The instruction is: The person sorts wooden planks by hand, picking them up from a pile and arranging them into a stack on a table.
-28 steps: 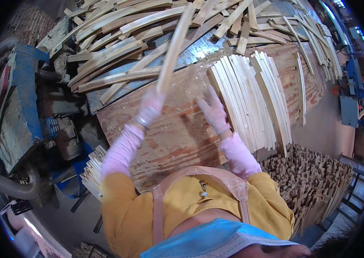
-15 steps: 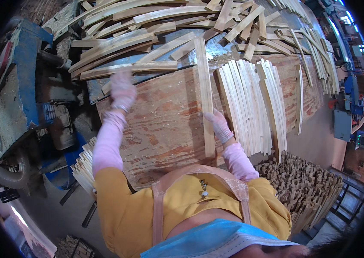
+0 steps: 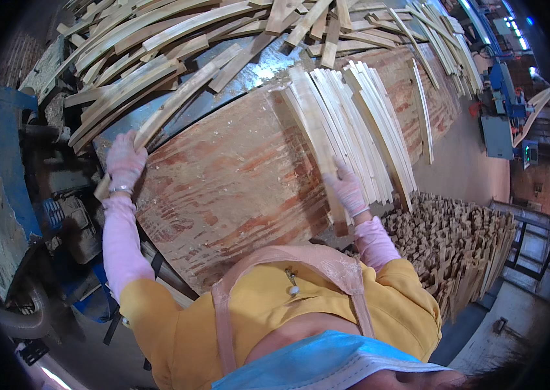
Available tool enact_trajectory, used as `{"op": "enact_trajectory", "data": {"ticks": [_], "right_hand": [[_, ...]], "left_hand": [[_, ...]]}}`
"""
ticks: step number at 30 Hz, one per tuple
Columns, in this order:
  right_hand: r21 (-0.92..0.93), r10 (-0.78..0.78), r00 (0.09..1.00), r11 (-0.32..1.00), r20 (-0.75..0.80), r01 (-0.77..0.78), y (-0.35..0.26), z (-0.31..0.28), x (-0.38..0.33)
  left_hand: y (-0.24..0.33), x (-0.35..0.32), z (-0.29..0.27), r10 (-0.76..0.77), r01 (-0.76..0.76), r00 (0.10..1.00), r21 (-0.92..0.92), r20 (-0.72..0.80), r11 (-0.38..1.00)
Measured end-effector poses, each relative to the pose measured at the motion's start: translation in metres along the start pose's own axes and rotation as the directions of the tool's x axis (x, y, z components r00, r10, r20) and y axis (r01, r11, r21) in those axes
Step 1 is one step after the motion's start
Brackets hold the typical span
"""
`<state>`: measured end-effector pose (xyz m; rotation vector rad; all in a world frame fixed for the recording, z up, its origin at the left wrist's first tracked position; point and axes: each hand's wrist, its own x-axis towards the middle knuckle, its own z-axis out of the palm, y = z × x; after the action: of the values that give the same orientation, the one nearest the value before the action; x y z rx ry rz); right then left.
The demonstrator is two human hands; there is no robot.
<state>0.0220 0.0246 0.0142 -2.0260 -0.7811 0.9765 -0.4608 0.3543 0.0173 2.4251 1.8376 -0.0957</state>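
Your table point(image 3: 236, 188) is filling the middle of the frame, a broad reddish-brown plywood top running from lower left to upper right, and it is giving you a flat bed to sort on. Across the top of the frame the loose heap of curved slats point(image 3: 158, 45) is lying criss-cross, just beyond the table's far edge, where your reaching arm can get at it. Right of centre the neat row of pale strips point(image 3: 359, 123) is lying side by side, ends lined up towards you, likely so each new piece can be squared against its neighbour. At lower right, past the table edge, a stack of short wood offcuts point(image 3: 463, 240) is sitting well apart from the sorted work.

Now your hands. Your left hand point(image 3: 124, 162), gloved, is stretching to the upper left and curling over the near end of one long curved slat point(image 3: 177, 104), gripping low so the length can swing free of the heap. Your right hand point(image 3: 347, 188) is closing round the near end of the wide strip point(image 3: 314, 130) at the left edge of the row, fingers wrapped over it, steadying it flat against the others.
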Motion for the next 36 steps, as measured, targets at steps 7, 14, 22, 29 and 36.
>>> {"op": "enact_trajectory", "data": {"ticks": [7, 14, 22, 29, 36], "right_hand": [[-0.887, -0.007, 0.997, 0.456, -0.077, -0.066, -0.036, -0.06, 0.025], [-0.012, -0.298, 0.916, 0.95, 0.27, 0.312, -0.063, 0.102, -0.005], [-0.447, -0.162, 0.971, 0.865, 0.178, 0.226, -0.02, 0.051, -0.013], [-0.877, -0.497, 0.868, 0.413, 0.01, 0.247, 0.032, 0.023, -0.005], [-0.324, -0.097, 0.963, 0.929, 0.252, 0.178, -0.079, 0.11, 0.015]], "left_hand": [[0.102, -0.108, 0.064, -0.201, 0.278, 0.96, -0.751, 0.195, 0.6], [0.29, -0.134, 0.1, 0.056, 0.231, 0.973, -0.932, 0.224, -0.278], [0.124, 0.021, 0.087, -0.084, 0.102, 0.958, 0.05, -0.273, 0.994], [0.032, 0.024, 0.029, -0.071, 0.086, 0.981, -0.076, 0.18, 0.993], [0.124, -0.101, 0.017, 0.267, 0.653, 0.758, -0.689, 0.596, -0.315]]}}
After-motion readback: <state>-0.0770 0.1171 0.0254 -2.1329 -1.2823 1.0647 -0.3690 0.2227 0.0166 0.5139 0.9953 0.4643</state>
